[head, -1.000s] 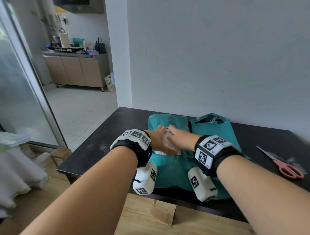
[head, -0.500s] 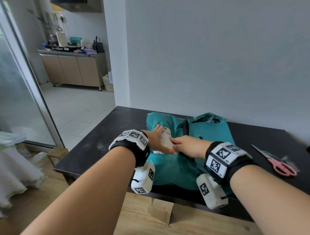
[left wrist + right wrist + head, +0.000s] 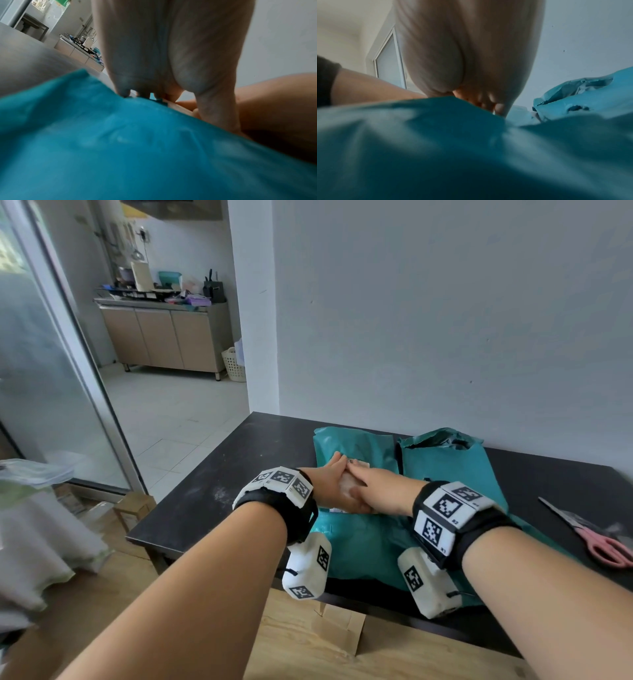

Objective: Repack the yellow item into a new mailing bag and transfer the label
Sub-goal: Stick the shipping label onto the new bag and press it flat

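A teal mailing bag (image 3: 356,542) lies flat on the black table (image 3: 219,484), with a white label (image 3: 360,464) on it. My left hand (image 3: 327,484) and right hand (image 3: 380,491) both lie flat on the label, fingers straight, touching each other and covering most of it. In the left wrist view the left fingertips (image 3: 123,93) press the teal bag (image 3: 137,148). In the right wrist view the right fingertips (image 3: 498,108) press down on the bag (image 3: 436,148). A second teal bag (image 3: 448,463), torn open at its top, lies to the right. No yellow item shows.
Pink-handled scissors (image 3: 603,546) lie on the table at the far right, on a scrap of clear plastic. A grey wall stands right behind the table. A small cardboard box (image 3: 339,628) sits on the wooden floor below the front edge. A kitchen counter is far back left.
Both hands stay on the label. The right hand's fingers have slid left over it towards the left hand, so less of the label shows.
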Motion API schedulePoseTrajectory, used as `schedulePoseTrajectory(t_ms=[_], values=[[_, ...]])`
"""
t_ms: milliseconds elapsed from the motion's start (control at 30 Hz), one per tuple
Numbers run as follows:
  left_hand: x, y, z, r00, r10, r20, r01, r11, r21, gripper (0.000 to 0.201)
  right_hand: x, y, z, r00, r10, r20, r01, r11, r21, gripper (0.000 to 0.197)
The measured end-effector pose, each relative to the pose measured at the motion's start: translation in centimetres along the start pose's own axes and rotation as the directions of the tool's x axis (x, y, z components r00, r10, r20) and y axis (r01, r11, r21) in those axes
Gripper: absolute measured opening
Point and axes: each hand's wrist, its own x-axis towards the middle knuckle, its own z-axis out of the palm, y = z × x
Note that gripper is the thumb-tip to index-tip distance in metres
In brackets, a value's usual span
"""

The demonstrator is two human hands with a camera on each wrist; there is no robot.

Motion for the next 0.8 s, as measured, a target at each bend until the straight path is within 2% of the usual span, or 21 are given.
schedulePoseTrajectory(t_ms=[133, 200, 267, 333, 400, 433, 500, 567, 633, 733, 800], values=[[0.4, -0.4, 0.1, 1.0, -0.008, 0.025, 0.008, 1.0, 0.004, 0.116, -1.5, 0.5, 0.0, 1.0, -0.026, 0.009, 0.026, 1.0, -0.002, 0.054], [-0.1, -0.9, -0.2, 1.0, 0.022, 0.015, -0.021, 0.997, -0.079, 0.114, -2.4, 1.0, -0.7, 1.0, -0.01, 0.026, 0.011, 0.999, -0.042, 0.045], [-0.7, -1.8, -0.7, 0.998, 0.01, -0.069, -0.028, 0.96, -0.278, 0.103, -3.4, 1.4, -1.8, 1.0, 0.006, 0.007, -0.005, 0.996, -0.092, 0.038], [-1.2, -2.7, -1.4, 0.973, -0.132, -0.191, 0.02, 0.868, -0.496, 0.085, -4.1, 1.4, -2.6, 0.998, 0.004, -0.067, -0.013, 0.992, -0.122, 0.037], [-1.5, -3.0, -1.7, 0.938, -0.296, -0.18, 0.135, 0.79, -0.598, 0.046, -4.4, 0.9, -2.6, 0.993, -0.011, -0.118, -0.01, 0.983, -0.181, 0.047], [-1.8, -2.9, -1.6, 0.932, -0.34, -0.127, 0.205, 0.781, -0.591, 0.036, -4.5, 0.4, -2.2, 0.994, -0.024, -0.108, 0.0, 0.978, -0.209, 0.053], [-2.1, -2.6, -1.2, 0.935, -0.353, -0.022, 0.301, 0.826, -0.476, 0.045, -4.4, -0.4, -0.8, 0.998, -0.042, -0.048, 0.029, 0.972, -0.232, 0.062], [-2.4, -2.3, -1.0, 0.94, -0.34, 0.045, 0.338, 0.9, -0.274, 0.055, -3.9, -0.6, 0.7, 0.999, -0.047, 0.021, 0.05, 0.968, -0.245, 0.068], [-2.3, -2.4, -0.9, 0.939, -0.339, 0.067, 0.344, 0.934, -0.093, 0.069, -3.4, -0.3, 1.6, 0.998, -0.031, 0.045, 0.04, 0.975, -0.22, 0.069], [-2.0, -2.8, -0.6, 0.944, -0.317, 0.092, 0.322, 0.945, -0.054, 0.083, -3.1, 0.0, 1.8, 0.998, -0.001, 0.06, 0.012, 0.98, -0.197, 0.068], [-2.3, -2.5, -0.8, 0.951, -0.289, 0.106, 0.295, 0.955, -0.042, 0.077, -3.0, 0.1, 1.9, 0.998, 0.009, 0.068, 0.003, 0.985, -0.175, 0.068]])
